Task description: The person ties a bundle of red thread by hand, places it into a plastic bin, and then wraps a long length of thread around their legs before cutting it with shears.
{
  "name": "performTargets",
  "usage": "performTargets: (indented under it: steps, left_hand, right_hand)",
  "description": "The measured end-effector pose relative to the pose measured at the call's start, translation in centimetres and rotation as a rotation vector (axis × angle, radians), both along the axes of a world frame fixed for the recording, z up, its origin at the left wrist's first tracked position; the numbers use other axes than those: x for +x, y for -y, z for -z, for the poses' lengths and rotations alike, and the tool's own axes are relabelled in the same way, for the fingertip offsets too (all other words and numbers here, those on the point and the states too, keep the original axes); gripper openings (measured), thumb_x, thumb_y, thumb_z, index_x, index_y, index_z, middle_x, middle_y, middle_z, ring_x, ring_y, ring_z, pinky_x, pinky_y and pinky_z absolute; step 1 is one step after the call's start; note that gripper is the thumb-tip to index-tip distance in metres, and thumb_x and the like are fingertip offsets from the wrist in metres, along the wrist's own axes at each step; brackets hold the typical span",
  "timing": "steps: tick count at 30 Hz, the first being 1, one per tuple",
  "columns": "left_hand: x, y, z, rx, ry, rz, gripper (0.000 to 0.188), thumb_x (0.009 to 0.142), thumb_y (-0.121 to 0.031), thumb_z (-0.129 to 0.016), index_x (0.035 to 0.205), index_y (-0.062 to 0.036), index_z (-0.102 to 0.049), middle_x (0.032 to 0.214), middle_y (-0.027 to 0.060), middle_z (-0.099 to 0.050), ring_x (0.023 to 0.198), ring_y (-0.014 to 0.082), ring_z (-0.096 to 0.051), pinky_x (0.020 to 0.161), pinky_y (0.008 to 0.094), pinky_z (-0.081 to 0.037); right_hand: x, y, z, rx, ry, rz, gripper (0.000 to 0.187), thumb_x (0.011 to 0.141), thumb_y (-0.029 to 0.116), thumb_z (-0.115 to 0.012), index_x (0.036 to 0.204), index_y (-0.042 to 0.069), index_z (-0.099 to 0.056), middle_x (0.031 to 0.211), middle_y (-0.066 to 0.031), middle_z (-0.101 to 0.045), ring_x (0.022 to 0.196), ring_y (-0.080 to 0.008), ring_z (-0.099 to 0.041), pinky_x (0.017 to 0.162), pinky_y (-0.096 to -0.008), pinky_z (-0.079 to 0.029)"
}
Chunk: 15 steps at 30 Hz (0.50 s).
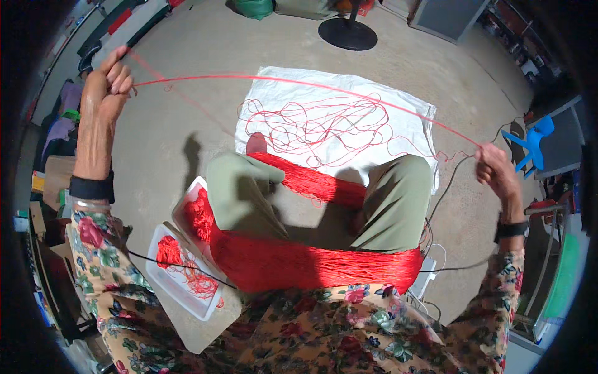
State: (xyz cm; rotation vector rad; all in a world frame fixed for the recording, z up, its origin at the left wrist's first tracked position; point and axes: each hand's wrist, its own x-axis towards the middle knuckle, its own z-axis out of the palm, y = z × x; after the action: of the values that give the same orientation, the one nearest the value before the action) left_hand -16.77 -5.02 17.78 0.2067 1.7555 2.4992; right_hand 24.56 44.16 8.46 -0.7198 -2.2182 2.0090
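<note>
Head view: the seated person's left hand [111, 84] and right hand [497, 167] are raised wide apart, with a red cord [299, 80] spanning the space between them in a shallow arc. The left fingers are curled closed on one end of the span; the right fingers, slightly blurred, are likewise closed on the other. A second, blurred strand descends from the left hand toward the white cloth [411, 115] on the floor, where loose red loops [324, 128] lie spread. A thick red skein [311, 262] crosses the lap, and a narrower red band [324, 186] runs between the lower legs. At the person's left, a white tray [154, 249] contains more red strands, beside a second container [186, 192] similarly filled. A blue stool [532, 142] stands beyond the right hand.
</note>
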Motion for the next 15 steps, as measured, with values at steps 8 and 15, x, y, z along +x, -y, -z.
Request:
performTargets:
  steps: [8,15]
  left_hand:
    - [-5.3,-9.2,8.9,-0.473,0.051,0.236,0.033,0.090,-0.014,-0.051,0.120,0.0003,-0.051,0.078,0.0029,-0.058,0.058,0.0098,-0.051,0.050,0.0194,-0.039]
    - [3.3,-22.5,12.7,-0.680,-0.012,0.915,0.041,0.087,-0.031,-0.062,0.110,0.0037,-0.059,0.097,0.0151,-0.065,0.083,0.0172,-0.063,0.077,0.0296,-0.051]
  right_hand:
    - [10.6,-15.0,7.9,0.102,0.050,0.447,0.032,0.087,0.035,-0.060,0.099,0.006,-0.061,0.063,0.0072,-0.031,0.054,-0.0069,-0.033,0.054,-0.0241,-0.035]
    - [-11.7,-3.9,10.4,-0.423,-0.097,0.262,0.018,0.092,0.018,-0.053,0.099,0.003,-0.058,0.060,0.0084,-0.028,0.054,-0.0051,-0.032,0.050,-0.0238,-0.030]
